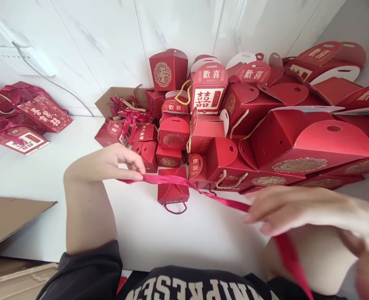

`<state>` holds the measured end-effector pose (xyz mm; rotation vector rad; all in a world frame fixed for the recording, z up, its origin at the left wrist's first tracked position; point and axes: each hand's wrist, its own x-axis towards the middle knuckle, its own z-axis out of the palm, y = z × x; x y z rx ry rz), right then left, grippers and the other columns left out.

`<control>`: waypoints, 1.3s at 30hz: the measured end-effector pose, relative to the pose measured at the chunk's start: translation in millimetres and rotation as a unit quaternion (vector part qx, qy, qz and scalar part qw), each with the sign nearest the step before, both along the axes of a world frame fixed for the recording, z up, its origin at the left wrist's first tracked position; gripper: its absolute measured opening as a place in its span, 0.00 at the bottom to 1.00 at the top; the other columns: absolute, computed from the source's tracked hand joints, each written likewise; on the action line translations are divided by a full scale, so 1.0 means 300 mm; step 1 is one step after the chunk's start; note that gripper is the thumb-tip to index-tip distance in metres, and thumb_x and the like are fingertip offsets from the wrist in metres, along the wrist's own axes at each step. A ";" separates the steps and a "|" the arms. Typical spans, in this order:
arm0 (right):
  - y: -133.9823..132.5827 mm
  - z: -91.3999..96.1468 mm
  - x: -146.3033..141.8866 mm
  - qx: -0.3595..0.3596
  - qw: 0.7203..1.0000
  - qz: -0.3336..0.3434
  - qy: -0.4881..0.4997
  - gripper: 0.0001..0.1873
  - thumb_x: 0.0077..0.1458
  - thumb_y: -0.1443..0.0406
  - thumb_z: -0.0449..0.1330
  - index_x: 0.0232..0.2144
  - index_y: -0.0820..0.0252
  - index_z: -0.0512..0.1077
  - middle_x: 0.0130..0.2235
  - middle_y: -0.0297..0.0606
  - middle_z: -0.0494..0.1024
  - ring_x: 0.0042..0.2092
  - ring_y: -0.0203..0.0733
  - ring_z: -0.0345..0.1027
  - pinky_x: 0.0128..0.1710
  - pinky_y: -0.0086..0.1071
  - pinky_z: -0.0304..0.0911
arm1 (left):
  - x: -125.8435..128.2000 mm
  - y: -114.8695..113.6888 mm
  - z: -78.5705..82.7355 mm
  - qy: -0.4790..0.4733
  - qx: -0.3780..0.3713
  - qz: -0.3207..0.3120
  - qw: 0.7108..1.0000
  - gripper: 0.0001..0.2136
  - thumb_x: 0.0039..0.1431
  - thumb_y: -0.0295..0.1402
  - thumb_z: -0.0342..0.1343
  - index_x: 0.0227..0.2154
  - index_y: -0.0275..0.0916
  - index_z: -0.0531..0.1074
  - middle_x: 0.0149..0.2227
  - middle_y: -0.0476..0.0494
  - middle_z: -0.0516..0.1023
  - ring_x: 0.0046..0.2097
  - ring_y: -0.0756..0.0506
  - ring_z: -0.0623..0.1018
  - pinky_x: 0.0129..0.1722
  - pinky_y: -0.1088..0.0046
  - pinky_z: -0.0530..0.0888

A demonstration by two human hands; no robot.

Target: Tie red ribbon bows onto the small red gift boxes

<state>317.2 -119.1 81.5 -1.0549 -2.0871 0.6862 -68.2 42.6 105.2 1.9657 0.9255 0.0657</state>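
Note:
A long red satin ribbon (184, 183) stretches across in front of me above the white table (159, 233). My left hand (118, 162) pinches its left end between thumb and fingertips. My right hand (284, 208), blurred by motion, is closed on the ribbon further right; from there the ribbon hangs down towards my lap. Just behind the ribbon stands a small red gift box (172, 192) with a cord handle.
A large heap of red paper gift boxes (265, 125) fills the table's back and right side against the white wall. More red bags (31, 121) lie at the far left. A brown carton of ribbons (121, 106) sits behind; cardboard (6, 221) lies at my left.

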 end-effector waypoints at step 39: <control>0.181 -0.191 -0.310 -0.327 0.928 0.024 0.174 0.08 0.66 0.58 0.54 0.40 0.55 0.66 0.28 0.28 0.71 0.22 0.29 0.64 0.21 0.23 0.61 | 0.139 -0.084 -0.195 0.063 0.143 -0.049 0.987 0.16 0.56 0.34 0.58 0.48 0.44 0.70 0.57 0.44 0.67 0.59 0.41 0.68 0.57 0.68 0.68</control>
